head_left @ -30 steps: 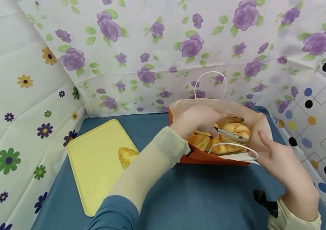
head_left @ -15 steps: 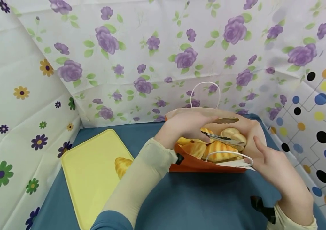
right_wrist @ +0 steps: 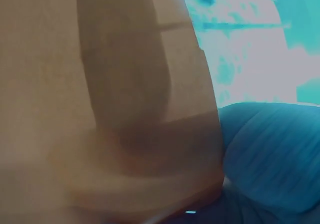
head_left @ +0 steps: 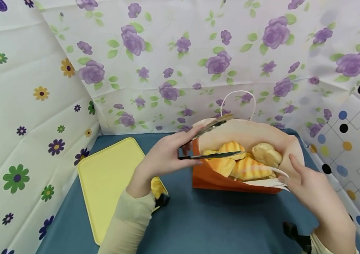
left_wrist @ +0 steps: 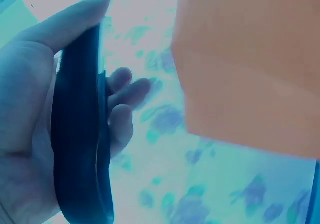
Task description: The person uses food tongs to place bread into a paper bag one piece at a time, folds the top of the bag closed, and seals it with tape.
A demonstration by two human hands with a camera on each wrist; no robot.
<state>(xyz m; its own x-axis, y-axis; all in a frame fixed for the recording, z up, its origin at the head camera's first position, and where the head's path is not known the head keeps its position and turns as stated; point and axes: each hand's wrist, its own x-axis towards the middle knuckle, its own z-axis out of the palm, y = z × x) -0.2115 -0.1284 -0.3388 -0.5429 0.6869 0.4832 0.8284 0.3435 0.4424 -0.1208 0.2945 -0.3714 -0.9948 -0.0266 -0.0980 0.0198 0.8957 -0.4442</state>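
My left hand (head_left: 162,155) grips a pair of tongs (head_left: 213,155) with black handles, the tips spread apart and nothing between them. One arm of the tongs lies across the left part of the paper bag's opening. In the left wrist view, the black tongs handle (left_wrist: 80,129) sits between thumb and fingers. The orange paper bag (head_left: 211,183) holds several bread pieces, among them a ridged one (head_left: 251,169) and a knotted roll (head_left: 266,154). My right hand (head_left: 313,190) pinches the bag's front right rim beside the white handle. A yellow tray (head_left: 110,183) stands left.
On the tray's right edge lies a croissant (head_left: 157,187), partly hidden by my left wrist. The blue tabletop (head_left: 211,225) meets flowered cloth walls behind and at the sides. The bag's rear white handle (head_left: 238,92) stands upright.
My left hand has drawn the tongs leftward from over the bread, toward the tray, and their tips have spread. My right hand stays at the bag's rim. The head view has shifted slightly.
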